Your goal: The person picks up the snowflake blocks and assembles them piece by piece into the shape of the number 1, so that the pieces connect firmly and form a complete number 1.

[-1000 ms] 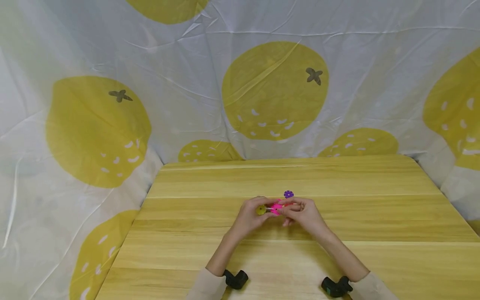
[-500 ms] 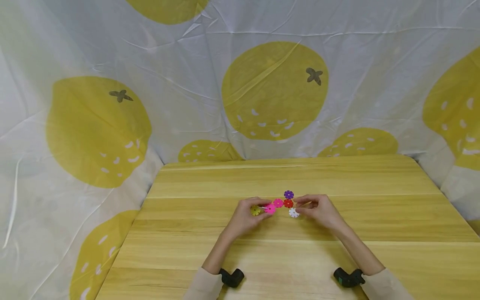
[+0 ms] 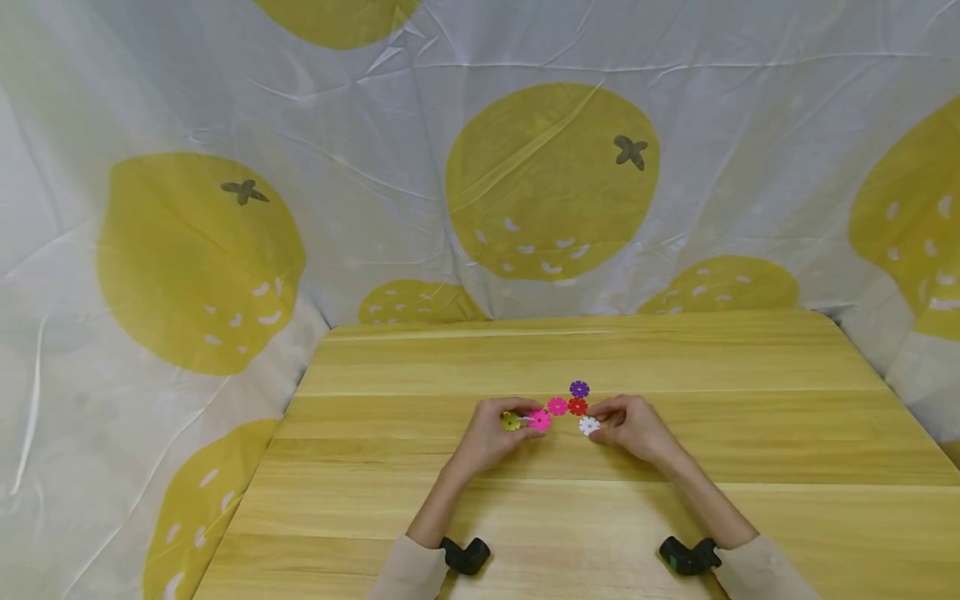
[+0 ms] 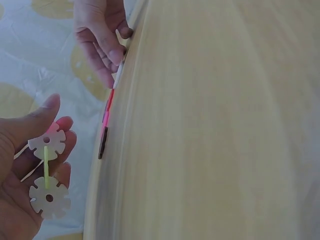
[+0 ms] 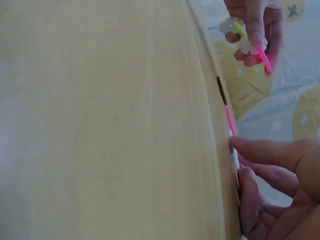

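Note:
My left hand (image 3: 483,435) grips a small chain of slotted plastic snowflake discs, with a pink disc (image 3: 539,420) at one end. In the left wrist view, two white discs (image 4: 49,199) are joined by a yellow disc (image 4: 46,165) seen edge-on. My right hand (image 3: 636,427) pinches a loose white disc (image 3: 588,427) at the table surface between thumb and fingers. Beside it lie a red disc (image 3: 577,407), a second pink disc (image 3: 557,407) and a purple disc (image 3: 579,389). The left wrist view also shows a dark disc (image 4: 103,143) edge-on.
The wooden table (image 3: 720,400) extends around both hands. Behind it hangs a pale cloth (image 3: 360,183) printed with yellow fruit. Black wrist-worn devices (image 3: 467,556) sit by both sleeves.
My right hand first moved away from the left hand's chain, uncovering the red, pink and white loose discs. It has since come back slightly, its fingers closing on the white disc.

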A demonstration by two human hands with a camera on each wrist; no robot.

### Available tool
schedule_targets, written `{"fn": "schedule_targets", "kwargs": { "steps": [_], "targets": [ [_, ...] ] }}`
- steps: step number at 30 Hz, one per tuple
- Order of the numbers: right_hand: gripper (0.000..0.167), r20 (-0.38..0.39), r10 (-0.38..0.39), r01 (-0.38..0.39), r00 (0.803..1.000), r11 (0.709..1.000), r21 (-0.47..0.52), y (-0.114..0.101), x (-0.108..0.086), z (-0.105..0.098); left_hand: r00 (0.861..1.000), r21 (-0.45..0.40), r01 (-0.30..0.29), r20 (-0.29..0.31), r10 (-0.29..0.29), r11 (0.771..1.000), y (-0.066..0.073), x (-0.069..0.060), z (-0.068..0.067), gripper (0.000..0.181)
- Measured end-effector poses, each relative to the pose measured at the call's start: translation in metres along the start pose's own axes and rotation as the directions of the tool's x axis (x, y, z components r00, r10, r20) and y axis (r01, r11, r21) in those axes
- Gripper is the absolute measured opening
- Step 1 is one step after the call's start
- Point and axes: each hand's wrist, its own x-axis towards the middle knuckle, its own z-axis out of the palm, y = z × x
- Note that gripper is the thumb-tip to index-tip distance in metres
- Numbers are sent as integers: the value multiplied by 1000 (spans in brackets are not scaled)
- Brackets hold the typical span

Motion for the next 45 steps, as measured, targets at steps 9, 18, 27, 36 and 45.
{"fn": "schedule_targets", "kwargs": {
  "steps": [9, 18, 27, 36, 45],
  "targets": [
    [25, -6, -13, 13, 1000, 999, -39, -4, -2, -1, 1000, -9, 9, 6, -9, 1000, -2, -1, -1, 27],
    [30, 89, -41, 24, 995, 981, 191, -6, -4, -4, 1000, 2, 15, 26, -15, 1000, -2, 0, -1, 28],
    [35, 144, -88, 24, 986, 916, 401, -11, -5, 2, 999, -1, 4, 39, -4, 1000, 0, 0, -1, 27],
    [33, 106, -150, 92, 983, 901, 424, -18, -6, 11, 998, -20, -19, 53, 20, 1000, 4, 2, -2, 27],
    [28, 59, -195, 159, 979, 911, 381, -19, -6, 14, 998, -20, -11, 66, 12, 1000, 7, 2, -4, 25]
  ]
}}
